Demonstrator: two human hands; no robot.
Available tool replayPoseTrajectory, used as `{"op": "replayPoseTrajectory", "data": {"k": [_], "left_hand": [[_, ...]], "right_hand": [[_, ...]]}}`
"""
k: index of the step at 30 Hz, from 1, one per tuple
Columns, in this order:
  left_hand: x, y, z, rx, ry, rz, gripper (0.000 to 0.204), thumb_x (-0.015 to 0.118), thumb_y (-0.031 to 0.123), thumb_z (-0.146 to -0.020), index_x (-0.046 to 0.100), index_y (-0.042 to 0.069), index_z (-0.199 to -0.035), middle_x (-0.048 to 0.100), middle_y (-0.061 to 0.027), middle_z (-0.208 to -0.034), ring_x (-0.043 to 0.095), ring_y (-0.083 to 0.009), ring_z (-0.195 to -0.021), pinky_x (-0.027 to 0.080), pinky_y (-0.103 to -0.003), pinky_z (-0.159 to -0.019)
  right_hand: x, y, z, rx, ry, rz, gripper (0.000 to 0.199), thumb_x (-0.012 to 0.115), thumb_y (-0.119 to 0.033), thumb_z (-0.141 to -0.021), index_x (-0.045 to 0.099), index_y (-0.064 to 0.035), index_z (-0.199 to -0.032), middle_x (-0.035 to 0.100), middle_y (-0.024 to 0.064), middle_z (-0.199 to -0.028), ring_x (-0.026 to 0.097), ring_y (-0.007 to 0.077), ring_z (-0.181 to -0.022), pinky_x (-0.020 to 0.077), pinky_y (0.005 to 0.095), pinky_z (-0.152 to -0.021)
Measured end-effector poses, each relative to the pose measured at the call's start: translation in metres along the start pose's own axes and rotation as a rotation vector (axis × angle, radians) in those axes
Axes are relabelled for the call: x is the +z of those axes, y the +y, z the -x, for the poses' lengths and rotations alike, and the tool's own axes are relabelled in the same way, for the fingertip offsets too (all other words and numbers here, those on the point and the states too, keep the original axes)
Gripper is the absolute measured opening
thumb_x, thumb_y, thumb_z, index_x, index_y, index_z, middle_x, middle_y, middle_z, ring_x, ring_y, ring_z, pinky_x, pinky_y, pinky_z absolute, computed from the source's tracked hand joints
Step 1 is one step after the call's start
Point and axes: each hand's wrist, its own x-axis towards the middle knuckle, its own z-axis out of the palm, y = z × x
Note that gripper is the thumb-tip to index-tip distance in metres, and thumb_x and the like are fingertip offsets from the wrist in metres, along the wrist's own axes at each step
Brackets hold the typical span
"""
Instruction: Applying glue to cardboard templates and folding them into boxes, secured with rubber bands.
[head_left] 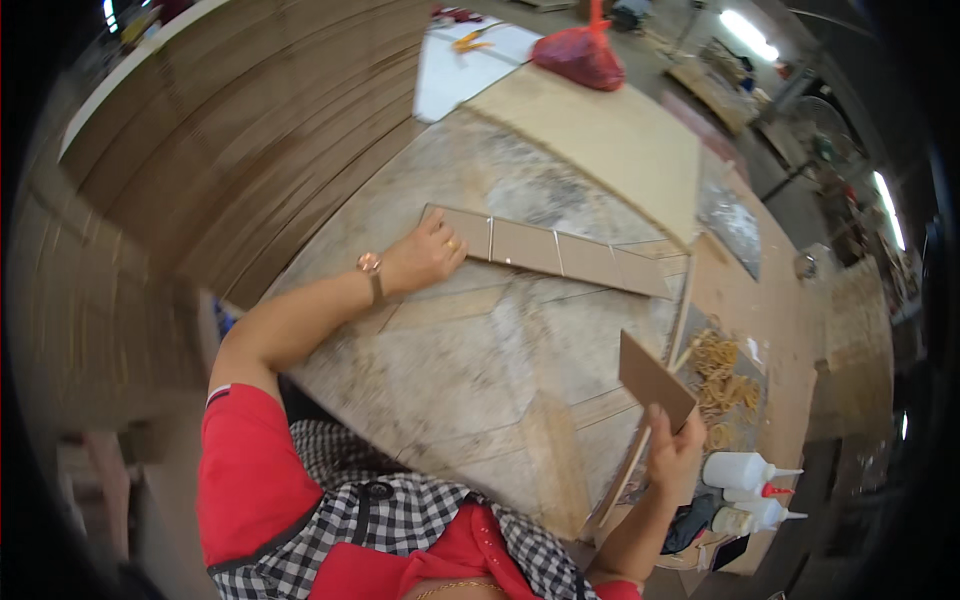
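A long brown board strip (530, 245), crossed by thin white lines, lies slantwise on the worn, stained worktable (440, 360). My left hand (428, 257) has its fingers closed at the strip's left end, a watch on that wrist. My right hand (674, 450) grips a smaller rectangular brown board piece (652, 380) by its lower edge. This piece is held up, tilted, near the table's right edge and apart from the strip. Part of the right fingers is hidden behind it.
Tan rubber bands (725, 370) lie in a heap on the right, with white squeeze bottles (738, 470) nearer me. A pale board (600, 140) covers the table's far side. Beyond it sits a red plastic bag (580, 58). Stacked brown boards (250, 120) rise at the left.
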Motion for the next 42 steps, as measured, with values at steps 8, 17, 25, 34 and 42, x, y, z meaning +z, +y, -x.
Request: {"op": "replayPoseTrajectory", "data": {"k": [8,17,25,34,42], "left_hand": [[-0.178,0.137,0.194,-0.492,-0.237,0.059,0.037,0.057,0.012,-0.077,0.06,0.005,-0.114,0.059,-0.0139,-0.109,0.053,-0.0291,-0.108,0.032,-0.057,-0.1],[-0.187,0.221,0.245,-1.354,0.123,0.734,0.021,0.06,0.024,-0.088,0.064,0.003,-0.085,0.06,-0.009,-0.089,0.055,-0.0277,-0.083,0.044,-0.039,-0.078],[-0.144,0.184,0.225,-1.707,0.714,1.877,0.039,0.052,0.031,-0.095,0.054,-0.003,-0.115,0.062,-0.0114,-0.104,0.062,-0.0167,-0.092,0.05,-0.032,-0.081],[-0.14,0.185,0.22,-1.601,0.743,1.543,0.032,0.052,0.023,-0.095,0.056,-0.004,-0.112,0.063,-0.0096,-0.104,0.061,-0.0177,-0.095,0.048,-0.031,-0.081],[-0.18,0.159,0.182,-1.034,0.245,0.801,0.032,0.059,0.011,-0.083,0.057,-0.005,-0.11,0.061,-0.0194,-0.092,0.058,-0.0351,-0.082,0.047,-0.039,-0.076]], "right_hand": [[0.092,-0.056,-0.019,-0.525,-0.454,0.363,0.023,0.057,0.001,-0.08,0.062,-0.0085,-0.1,0.064,0.016,-0.073,0.062,0.0319,-0.067,0.0475,0.0376,-0.058],[0.193,-0.092,0.032,-0.796,-0.63,0.583,0.027,0.055,-0.004,-0.075,0.058,-0.0113,-0.1,0.061,0.0113,-0.064,0.062,0.0292,-0.06,0.0468,0.0392,-0.052],[0.228,-0.105,0.052,-0.816,-0.645,0.783,0.027,0.058,-0.002,-0.068,0.053,-0.0071,-0.093,0.062,0.0091,-0.069,0.064,0.0257,-0.064,0.049,0.0388,-0.052],[0.231,-0.1,0.065,-0.804,-0.596,0.69,0.028,0.056,-0.003,-0.069,0.055,-0.0099,-0.096,0.061,0.0098,-0.068,0.062,0.0287,-0.06,0.0467,0.0402,-0.051],[0.231,-0.102,0.032,-0.717,-0.678,0.656,0.025,0.055,-0.003,-0.066,0.053,-0.0069,-0.09,0.06,0.0134,-0.064,0.062,0.032,-0.06,0.0472,0.0424,-0.053]]}}
